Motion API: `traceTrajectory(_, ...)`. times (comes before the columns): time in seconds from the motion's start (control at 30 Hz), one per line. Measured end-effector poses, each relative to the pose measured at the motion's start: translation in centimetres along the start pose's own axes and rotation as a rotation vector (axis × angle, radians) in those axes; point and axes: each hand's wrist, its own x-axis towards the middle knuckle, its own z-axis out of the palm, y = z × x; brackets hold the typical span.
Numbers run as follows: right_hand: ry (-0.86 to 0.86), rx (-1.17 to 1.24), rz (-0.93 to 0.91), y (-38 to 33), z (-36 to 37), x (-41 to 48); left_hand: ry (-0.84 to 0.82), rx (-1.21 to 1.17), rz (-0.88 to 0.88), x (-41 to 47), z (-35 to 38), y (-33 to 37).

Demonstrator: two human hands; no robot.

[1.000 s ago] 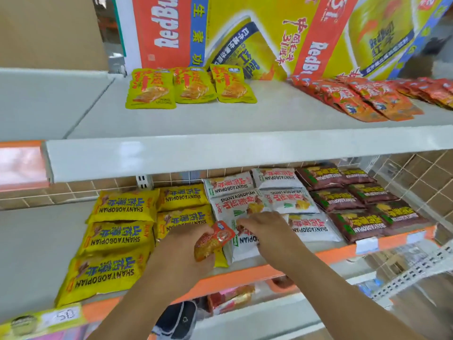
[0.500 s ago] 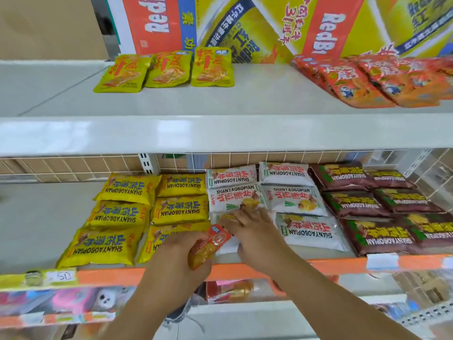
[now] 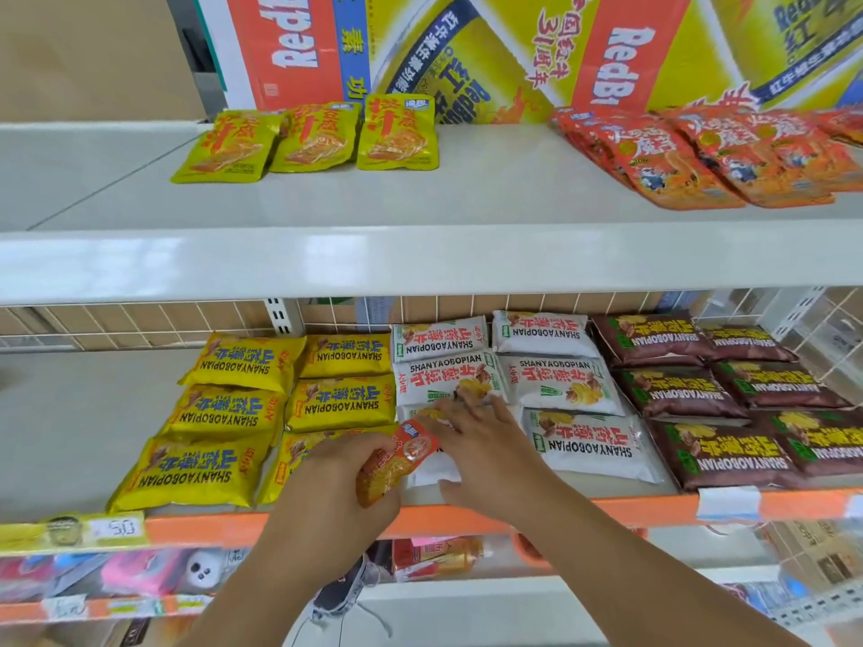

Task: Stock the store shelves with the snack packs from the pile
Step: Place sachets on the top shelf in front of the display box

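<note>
Head camera, the only view: we looked down on both hands, close together at the front of the middle shelf. Our left hand was curled round a small orange snack pack, gripping its lower half. The pack's long axis slanted up and away toward the right hand, and we could not tell whether its top corner touched that hand. The right hand lay spread and flat on a white pack, fingers straight and pointing away from us, thumb along the pack's near edge, gripping nothing.

That white pack sat directly under the right hand and just right of the left. Yellow packs lay left of the left hand. Red-orange packs of a similar colour lay on the upper shelf, above and well to the right of both hands. We judged the orange pack belonged with them, so the left hand would have to carry it up and across the right.
</note>
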Motion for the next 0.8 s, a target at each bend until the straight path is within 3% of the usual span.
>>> traceTrajectory(0.23,0.027,0.12,0.038,0.0,-3.3,-0.8,0.022,0.009,0.039,-0.3,-1.6,1.1)
traceTrajectory(0.6,0.328,0.275,-0.126,-1.1,-14.4,-4.4,0.215,0.027,0.248,-2.3,-10.1,8.7)
traceTrajectory(0.8,0.529,0.266,-0.201,-1.3,-22.6,-8.4,0.426,-0.049,0.387,-2.1,-15.6,14.7)
